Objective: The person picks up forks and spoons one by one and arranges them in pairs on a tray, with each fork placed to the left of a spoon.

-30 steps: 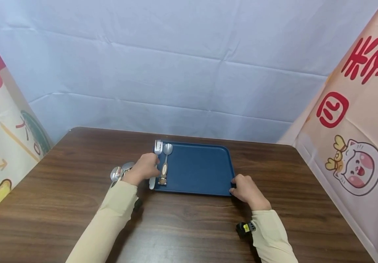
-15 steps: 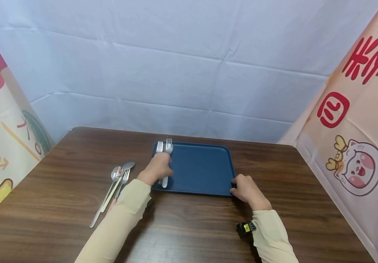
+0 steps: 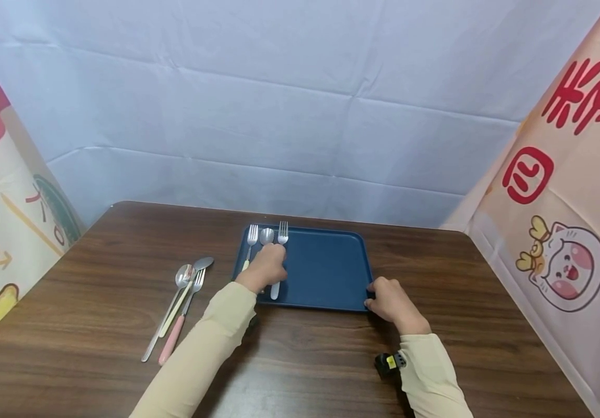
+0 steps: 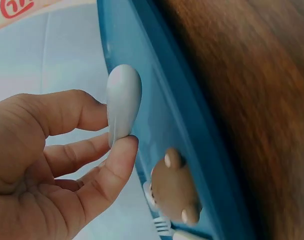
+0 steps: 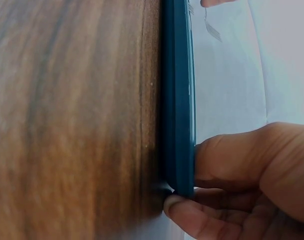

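Observation:
My left hand [image 3: 266, 267] pinches a fork [image 3: 283, 233] over the left half of a blue tray [image 3: 326, 273]. The fork's tines point away, and its pale handle [image 4: 125, 97] shows between thumb and fingers in the left wrist view. To the left on the tray lie another fork [image 3: 252, 234] and a spoon [image 3: 266, 235]; my hand partly covers both. The spoon's brown bear-shaped handle end [image 4: 175, 187] shows in the left wrist view. My right hand [image 3: 393, 302] grips the tray's near right corner, with thumb and fingers around the rim [image 5: 184, 165] in the right wrist view.
Left of the tray, a silver spoon [image 3: 182, 277], a spoon with a pale yellow handle [image 3: 177, 310] and a fork with a pink handle [image 3: 172, 341] lie close together on the brown wooden table [image 3: 300, 360]. A pale cloth [image 3: 279, 116] hangs behind.
The left hand has carried its fork rightward across the tray, from the left edge past the spoon. The right hand has stayed at the tray's corner.

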A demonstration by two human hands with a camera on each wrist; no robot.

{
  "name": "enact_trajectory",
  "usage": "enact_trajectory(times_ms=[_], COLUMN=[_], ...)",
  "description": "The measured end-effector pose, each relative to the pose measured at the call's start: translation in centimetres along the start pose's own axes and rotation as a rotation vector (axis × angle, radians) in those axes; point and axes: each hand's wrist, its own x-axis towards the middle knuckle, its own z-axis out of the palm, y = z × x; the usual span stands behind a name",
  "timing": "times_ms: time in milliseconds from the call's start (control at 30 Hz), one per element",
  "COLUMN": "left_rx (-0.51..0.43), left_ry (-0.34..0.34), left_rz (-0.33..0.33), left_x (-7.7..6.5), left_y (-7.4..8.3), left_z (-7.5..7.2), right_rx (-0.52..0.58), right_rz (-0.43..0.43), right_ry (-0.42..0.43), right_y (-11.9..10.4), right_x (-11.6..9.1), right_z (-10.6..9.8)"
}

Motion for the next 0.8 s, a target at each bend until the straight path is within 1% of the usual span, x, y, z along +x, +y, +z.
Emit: enact_trajectory(times_ms=[133, 267, 467, 567, 700, 800], left_rx=[0.038, 0.041, 0.048, 0.056, 0.065, 0.07], left_ry=[-0.021, -0.043, -0.082, -0.103, -0.118, -0.127], left_rz=[0.002, -0.001, -0.075, -0.096, -0.096, -0.084], left_x=[0.3, 0.6, 1.5, 1.8, 2.0, 1.9], left_y=[0.4, 0.7, 0.9, 1.0, 1.2, 1.2], left_z=[0.3, 0.7, 1.5, 1.7, 1.8, 1.6], right_rx=[-0.006, -0.005, 0.004, 0.007, 0.012, 0.017], right_rz=[-0.013, -0.009, -0.002, -0.001, 0.0, 0.007], right_ry=[0.008, 0.002, -0.011, -0.006, 0.0, -0.001], right_y=[0.0, 0.0, 0.0, 0.0, 0.2, 0.0], right_x=[-0.1, -0.1, -0.1, -0.1, 0.0, 0.0], right_z=[0.0, -0.1, -0.1, -0.1, 0.0, 0.0])
